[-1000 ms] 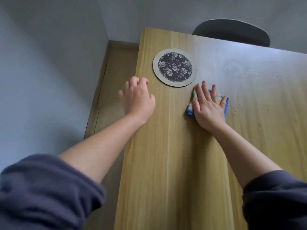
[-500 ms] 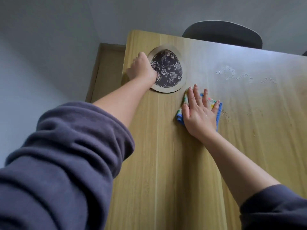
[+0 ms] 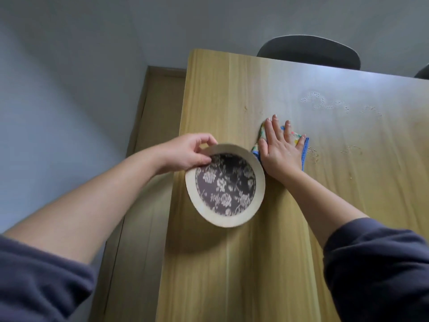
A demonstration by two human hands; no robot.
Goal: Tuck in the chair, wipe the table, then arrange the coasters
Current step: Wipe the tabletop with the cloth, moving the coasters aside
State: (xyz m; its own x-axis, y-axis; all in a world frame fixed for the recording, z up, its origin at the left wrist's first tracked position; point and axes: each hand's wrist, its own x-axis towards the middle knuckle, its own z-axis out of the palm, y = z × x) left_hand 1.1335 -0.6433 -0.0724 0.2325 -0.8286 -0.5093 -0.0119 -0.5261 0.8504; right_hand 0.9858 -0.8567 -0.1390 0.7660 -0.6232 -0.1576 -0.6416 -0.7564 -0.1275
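Observation:
A round coaster (image 3: 225, 185) with a cream rim and a dark floral centre is lifted off the wooden table (image 3: 232, 263), tilted toward me. My left hand (image 3: 185, 153) grips its far-left rim between thumb and fingers. My right hand (image 3: 281, 147) lies flat, fingers spread, pressing a folded cloth (image 3: 305, 148) with a blue edge and coloured print onto the table, just right of the coaster. Most of the cloth is hidden under the palm. A dark chair back (image 3: 308, 51) shows behind the table's far edge.
Wet streaks and droplets (image 3: 325, 103) mark the tabletop to the right of the cloth. The table's left edge runs beside a strip of wood floor (image 3: 139, 205) and a grey wall (image 3: 58, 101). A second dark chair's edge (image 3: 423, 73) peeks in at far right.
My left hand reached the coaster near the far corner, gripped its rim, and has lifted it up and toward me. My right hand stayed flat on the cloth.

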